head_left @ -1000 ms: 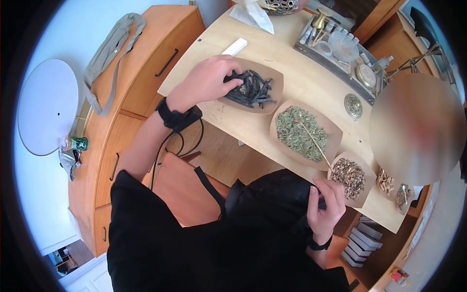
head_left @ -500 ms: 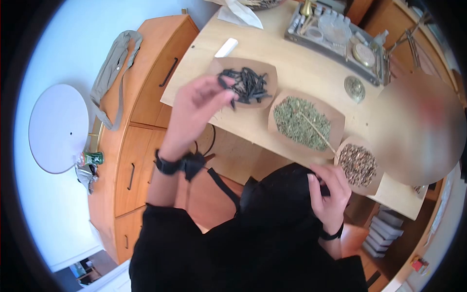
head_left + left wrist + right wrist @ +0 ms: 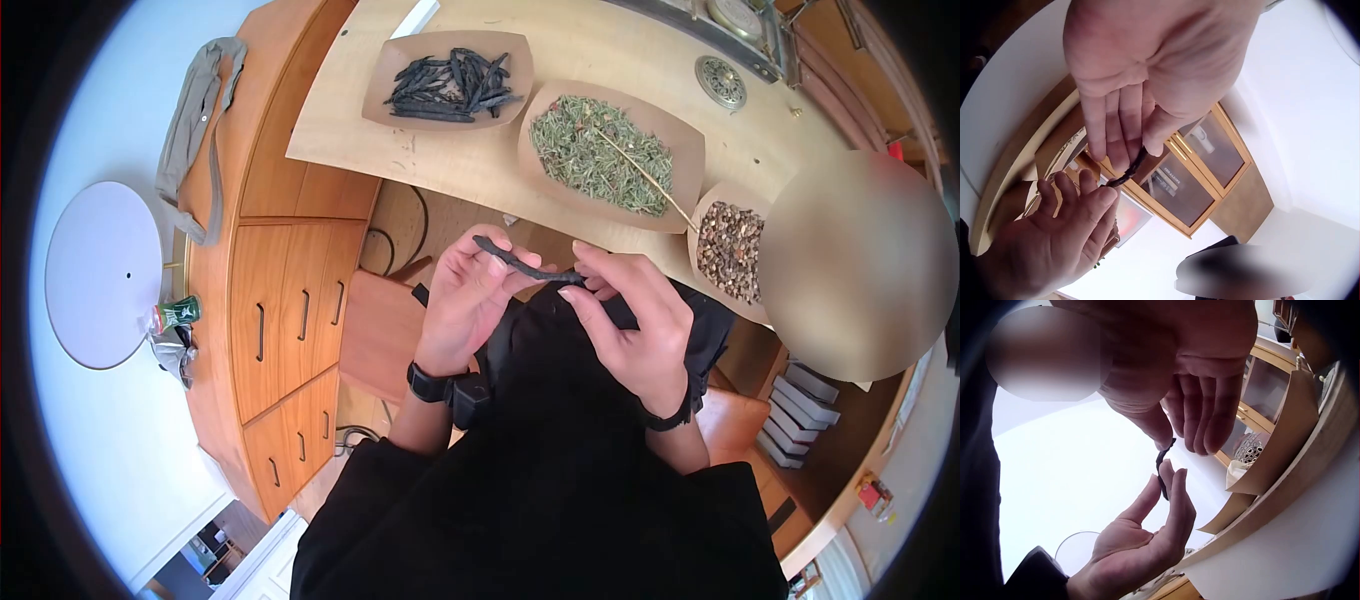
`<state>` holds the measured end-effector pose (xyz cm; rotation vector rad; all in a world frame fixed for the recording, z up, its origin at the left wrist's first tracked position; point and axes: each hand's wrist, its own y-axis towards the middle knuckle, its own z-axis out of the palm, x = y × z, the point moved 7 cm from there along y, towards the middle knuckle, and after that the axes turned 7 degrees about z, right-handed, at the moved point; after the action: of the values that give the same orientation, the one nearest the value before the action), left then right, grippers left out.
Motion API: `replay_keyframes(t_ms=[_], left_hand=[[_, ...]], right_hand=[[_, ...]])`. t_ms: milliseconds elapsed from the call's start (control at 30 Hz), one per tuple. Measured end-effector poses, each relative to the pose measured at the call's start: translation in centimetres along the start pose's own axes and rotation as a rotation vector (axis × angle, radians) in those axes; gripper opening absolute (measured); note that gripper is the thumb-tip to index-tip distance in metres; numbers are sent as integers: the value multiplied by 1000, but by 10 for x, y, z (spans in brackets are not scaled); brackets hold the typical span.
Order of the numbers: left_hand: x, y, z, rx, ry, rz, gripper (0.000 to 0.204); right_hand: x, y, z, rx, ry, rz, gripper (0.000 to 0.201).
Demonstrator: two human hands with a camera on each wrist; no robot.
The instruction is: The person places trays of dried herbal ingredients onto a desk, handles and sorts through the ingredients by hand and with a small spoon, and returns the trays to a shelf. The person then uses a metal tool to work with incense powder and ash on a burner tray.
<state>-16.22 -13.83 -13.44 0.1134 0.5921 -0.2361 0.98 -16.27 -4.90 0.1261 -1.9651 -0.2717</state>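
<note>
The pale wooden table [image 3: 460,160] curves across the far side of the person's lap, with an orange chair [image 3: 385,345] showing below its near edge. To the left stands a wooden drawer unit [image 3: 290,260] with dark handles; a grey bag [image 3: 192,140] lies along its top, and a green can [image 3: 180,312] sits near a round white disc [image 3: 105,275]. A cabinet [image 3: 1179,181] with glass doors shows in the left wrist view.

Three paper trays sit in a row on the table: one of black strips [image 3: 455,85], one of green dried leaves [image 3: 600,155], one of brown bits [image 3: 730,250]. A thin stick [image 3: 645,175] lies over the leaves and reaches to the third tray's edge. Behind them is a round metal dish [image 3: 722,82]. A blurred patch covers the table's right end and part of the third tray.

Off the table, over the lap, both hands hold one bent black strip [image 3: 525,265]. The left hand [image 3: 465,300] pinches it narrowly between thumb and fingers, one end poking past them. The right hand [image 3: 640,325] has thumb and fingertips close about the other end, also a narrow grip.
</note>
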Motion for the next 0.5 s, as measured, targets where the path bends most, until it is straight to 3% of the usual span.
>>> replay_keyframes(t_ms=[100, 233, 300, 367, 500], left_hand=[[1, 5, 4, 17, 29, 8, 16], [2, 6, 4, -12, 69, 48, 15], [4, 5, 5, -14, 65, 52, 15], [4, 2, 10, -12, 61, 53, 16], [-15, -1, 19, -155, 416, 146, 16]], right_hand=[[6, -1, -6, 7, -1, -156, 26], [6, -4, -11, -13, 37, -120, 24], [0, -6, -11, 8, 118, 24, 22], [-1, -7, -11, -12, 93, -26, 21], [-1, -8, -16, -50, 38, -77, 21]])
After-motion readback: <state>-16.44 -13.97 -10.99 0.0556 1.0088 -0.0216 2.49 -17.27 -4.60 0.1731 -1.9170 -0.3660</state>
